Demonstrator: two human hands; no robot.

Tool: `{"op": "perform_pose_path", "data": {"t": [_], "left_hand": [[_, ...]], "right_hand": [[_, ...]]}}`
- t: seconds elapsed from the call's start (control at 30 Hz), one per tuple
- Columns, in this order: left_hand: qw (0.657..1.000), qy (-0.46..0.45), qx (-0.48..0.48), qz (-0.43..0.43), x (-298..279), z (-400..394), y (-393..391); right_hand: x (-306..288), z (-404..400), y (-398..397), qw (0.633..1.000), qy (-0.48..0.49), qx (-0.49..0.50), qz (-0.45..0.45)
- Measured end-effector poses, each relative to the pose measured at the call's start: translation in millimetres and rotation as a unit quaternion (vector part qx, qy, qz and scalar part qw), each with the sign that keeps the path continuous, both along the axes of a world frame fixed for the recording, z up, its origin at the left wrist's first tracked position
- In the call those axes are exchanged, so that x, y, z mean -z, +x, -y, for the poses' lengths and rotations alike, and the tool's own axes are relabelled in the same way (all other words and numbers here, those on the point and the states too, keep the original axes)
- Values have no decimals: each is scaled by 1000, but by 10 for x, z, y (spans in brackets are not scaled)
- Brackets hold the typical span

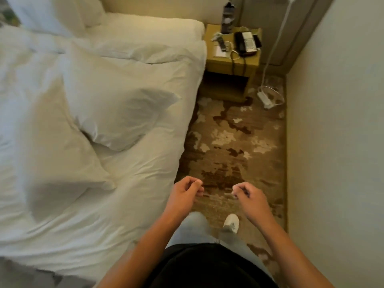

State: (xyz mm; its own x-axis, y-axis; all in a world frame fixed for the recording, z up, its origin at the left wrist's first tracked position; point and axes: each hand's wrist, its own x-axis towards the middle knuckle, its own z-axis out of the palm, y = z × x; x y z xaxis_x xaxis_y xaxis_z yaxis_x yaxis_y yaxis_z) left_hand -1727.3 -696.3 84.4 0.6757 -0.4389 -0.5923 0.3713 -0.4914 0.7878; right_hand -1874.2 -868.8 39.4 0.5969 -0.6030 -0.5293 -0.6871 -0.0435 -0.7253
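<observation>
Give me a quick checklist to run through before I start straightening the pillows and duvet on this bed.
1. Left hand free: ok, fingers curled, holding nothing.
2. Right hand free: ok, likewise holding nothing.
3. Hands on the duvet: not ok, both hover over the carpet beside it.
4. Pillows squared up: not ok, near pillow and second pillow lie askew on the duvet.
5. Walkway to the nightstand: ok, though a power strip lies in the corner.
6. Duvet's far side: cannot tell, out of frame.
</observation>
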Motion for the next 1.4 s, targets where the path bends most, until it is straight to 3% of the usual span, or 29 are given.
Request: {"op": "perform_pose_path", "data": {"t": [0.17, 0.33, 0.63, 0.9, 1.0, 1.13, 1.4], "left_hand": [[990, 18, -136, -5, -11, 277, 393], [970, 17, -241, -9, 119, 603, 1049], [943, -2, -332, 13, 326, 1241, 3225], [904, 119, -400, 87, 486, 993, 5206], [895, 187, -386, 118, 655, 817, 5757], [894, 318, -296, 105, 934, 671, 6405], [888, 366, -271, 65, 1381, 537, 6887]], "right_hand": [[-189, 871, 1271, 991, -30, -121, 41], [-209, 1239, 2492, 971, -48, -231, 41], [-87, 1516, 4614, 932, -118, -343, -19], [136, 1400, 6405, 883, -135, -449, -1], [361, 1317, 7069, 859, -137, -493, 3], [736, 1130, 7925, 849, -120, -515, 7], [1394, 605, 8844, 863, -60, -497, -63]]}}
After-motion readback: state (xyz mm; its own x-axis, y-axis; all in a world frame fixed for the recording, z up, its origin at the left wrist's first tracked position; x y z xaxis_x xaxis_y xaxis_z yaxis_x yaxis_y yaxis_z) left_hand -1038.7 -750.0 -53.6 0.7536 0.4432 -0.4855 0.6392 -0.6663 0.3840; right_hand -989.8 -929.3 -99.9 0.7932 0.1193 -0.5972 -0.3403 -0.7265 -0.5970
